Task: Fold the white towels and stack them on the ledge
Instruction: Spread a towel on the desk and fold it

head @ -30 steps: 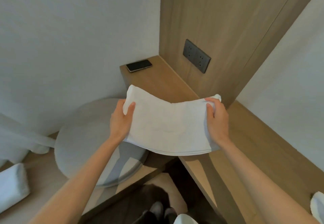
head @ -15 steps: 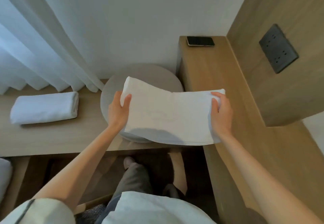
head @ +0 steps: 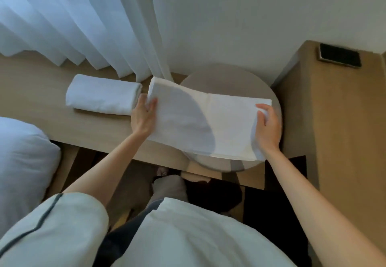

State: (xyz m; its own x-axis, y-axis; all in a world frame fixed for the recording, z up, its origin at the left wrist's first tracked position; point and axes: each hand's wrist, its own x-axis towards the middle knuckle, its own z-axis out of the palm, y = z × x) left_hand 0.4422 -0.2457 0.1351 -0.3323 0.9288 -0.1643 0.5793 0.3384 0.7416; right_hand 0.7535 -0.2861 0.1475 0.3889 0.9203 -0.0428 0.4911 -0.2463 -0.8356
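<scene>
Two grips: left hand (head: 144, 118) and right hand (head: 268, 128) each pinch an end of the folded towel (head: 208, 124). Hold it level; land it squarely on the ledge towel (head: 103, 94).

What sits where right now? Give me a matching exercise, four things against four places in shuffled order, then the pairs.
Things:
1. rolled towel
2. flat towel
3. phone
4. white bedding

Places:
A. on the raised wooden top, far right
B. held by the left hand and right hand over the round stool
C. lower left, in front of the ledge
D. lying on the ledge, below the curtain

Pairs: 1-D, 2-B, 3-A, 4-C
</scene>
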